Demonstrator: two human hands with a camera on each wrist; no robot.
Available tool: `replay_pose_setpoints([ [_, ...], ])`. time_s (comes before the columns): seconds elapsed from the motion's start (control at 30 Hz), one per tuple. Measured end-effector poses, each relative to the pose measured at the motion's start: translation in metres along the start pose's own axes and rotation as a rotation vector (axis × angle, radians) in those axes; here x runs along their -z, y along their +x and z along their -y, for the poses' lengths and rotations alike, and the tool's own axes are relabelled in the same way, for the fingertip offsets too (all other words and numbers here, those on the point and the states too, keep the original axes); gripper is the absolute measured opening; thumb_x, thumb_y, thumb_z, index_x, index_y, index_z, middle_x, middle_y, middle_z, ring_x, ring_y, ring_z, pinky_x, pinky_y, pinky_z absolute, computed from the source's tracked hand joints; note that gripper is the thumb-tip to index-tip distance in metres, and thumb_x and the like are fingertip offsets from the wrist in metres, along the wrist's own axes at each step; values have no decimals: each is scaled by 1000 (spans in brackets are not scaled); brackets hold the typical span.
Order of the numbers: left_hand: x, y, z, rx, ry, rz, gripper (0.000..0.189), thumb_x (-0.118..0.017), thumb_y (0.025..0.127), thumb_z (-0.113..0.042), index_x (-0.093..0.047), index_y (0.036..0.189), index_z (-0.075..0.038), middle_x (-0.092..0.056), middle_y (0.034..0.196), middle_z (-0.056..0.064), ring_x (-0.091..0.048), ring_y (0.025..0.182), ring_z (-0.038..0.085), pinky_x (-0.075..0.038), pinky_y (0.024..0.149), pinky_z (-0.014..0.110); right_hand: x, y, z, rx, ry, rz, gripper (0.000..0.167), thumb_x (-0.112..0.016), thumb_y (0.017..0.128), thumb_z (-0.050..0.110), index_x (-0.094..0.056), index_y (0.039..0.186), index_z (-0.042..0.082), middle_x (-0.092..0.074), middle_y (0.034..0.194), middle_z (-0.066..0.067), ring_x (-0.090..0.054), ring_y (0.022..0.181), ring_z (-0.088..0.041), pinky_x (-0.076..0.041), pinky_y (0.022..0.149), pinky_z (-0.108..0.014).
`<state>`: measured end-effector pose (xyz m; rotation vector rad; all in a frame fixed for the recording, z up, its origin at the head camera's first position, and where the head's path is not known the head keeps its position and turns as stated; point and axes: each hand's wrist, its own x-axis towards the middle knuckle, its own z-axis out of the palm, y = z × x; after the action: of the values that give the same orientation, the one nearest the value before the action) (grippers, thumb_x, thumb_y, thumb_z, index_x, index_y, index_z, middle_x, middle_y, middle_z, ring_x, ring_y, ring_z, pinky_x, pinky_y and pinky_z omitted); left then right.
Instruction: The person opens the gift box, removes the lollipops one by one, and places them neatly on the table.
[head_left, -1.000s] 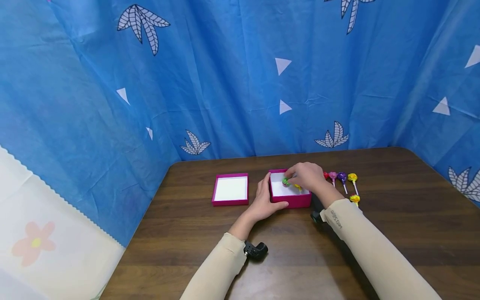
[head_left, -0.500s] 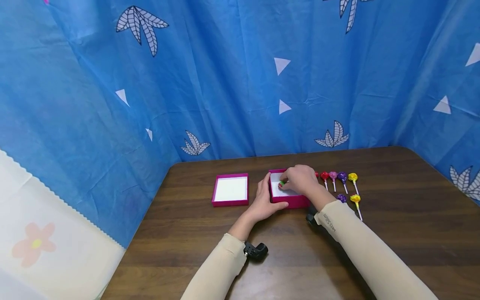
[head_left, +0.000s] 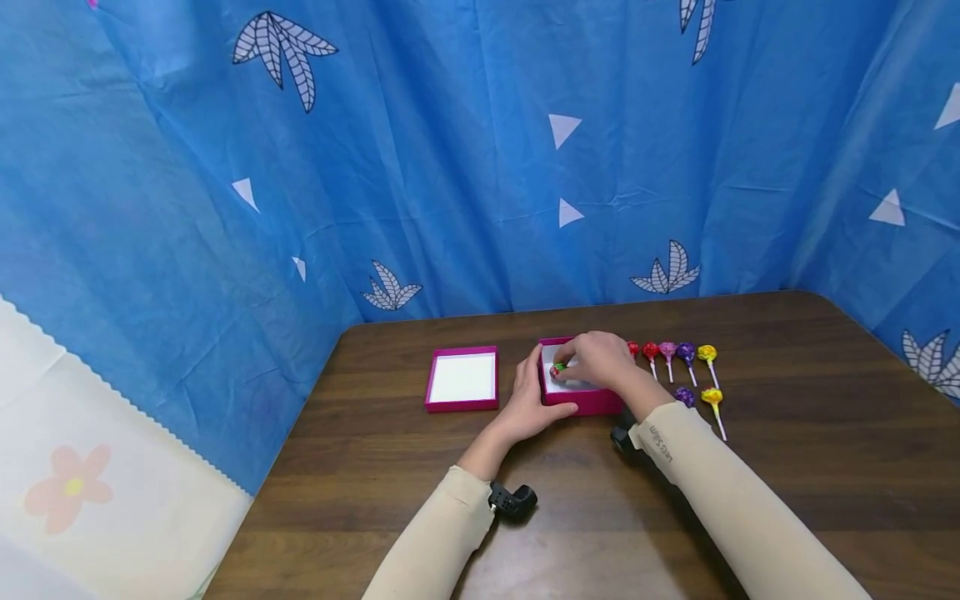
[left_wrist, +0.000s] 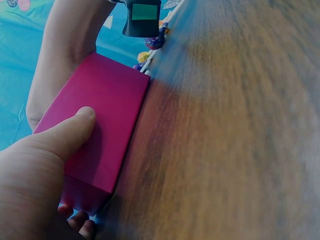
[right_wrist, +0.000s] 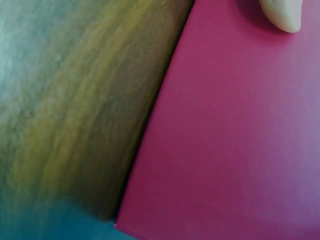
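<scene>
A pink box (head_left: 588, 405) with a white inside stands open-topped on the table. My left hand (head_left: 523, 410) holds its left front corner. In the left wrist view, the thumb (left_wrist: 75, 132) presses on the front wall and fingers bend round the side. Over the box, my right hand (head_left: 602, 360) reaches in with fingers bent down, pinching a lollipop (head_left: 556, 371) in a green and red wrapper near the left inner wall. Its stick and the rest of the inside are hidden by the hand. The right wrist view is mostly filled by the box wall (right_wrist: 215, 125).
Left of the box lies a shallow pink lid (head_left: 462, 407), white side up. To the right, several lollipops lie in rows, among them a purple one (head_left: 686, 352) and a yellow one (head_left: 712, 397). A blue curtain (head_left: 480, 167) hangs behind the wooden table (head_left: 360, 467).
My right hand has moved slightly left inside the box, taking the green and red lollipop toward the left wall. The left hand has stayed on the box.
</scene>
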<state>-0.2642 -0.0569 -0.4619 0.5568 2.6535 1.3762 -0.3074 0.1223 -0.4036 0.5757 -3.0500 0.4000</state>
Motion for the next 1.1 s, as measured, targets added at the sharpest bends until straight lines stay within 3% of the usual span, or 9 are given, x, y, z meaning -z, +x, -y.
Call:
replay_pose_setpoints([
  [0.4,0,-1,0,-8,7,-4,111,-75,85,-49,4,160,-28,-11,165,5,-21,149,25,-33,120,52,3,-4,-1,-7,109,-72,38,-81,83,37,-74,119,30,-72,124,-5,-62,116,-30,-52,91,-53],
  [0.83,-1,-1,-2,4,24,-6,112,-75,84,-50,4,160,-27,-12,164,6,-22,148,27,-35,118,55,15,-11,-6,-16,307,-155,41,-80,84,32,-69,124,29,-72,123,-5,-61,119,-32,-47,97,-58],
  [1.1,0,-1,-3,11,28,-12,111,-75,85,-48,3,160,-26,-12,165,7,-22,148,27,-34,118,55,25,-20,-8,12,294,-218,42,-74,90,33,-66,132,30,-65,137,-7,-57,127,-34,-46,100,-60],
])
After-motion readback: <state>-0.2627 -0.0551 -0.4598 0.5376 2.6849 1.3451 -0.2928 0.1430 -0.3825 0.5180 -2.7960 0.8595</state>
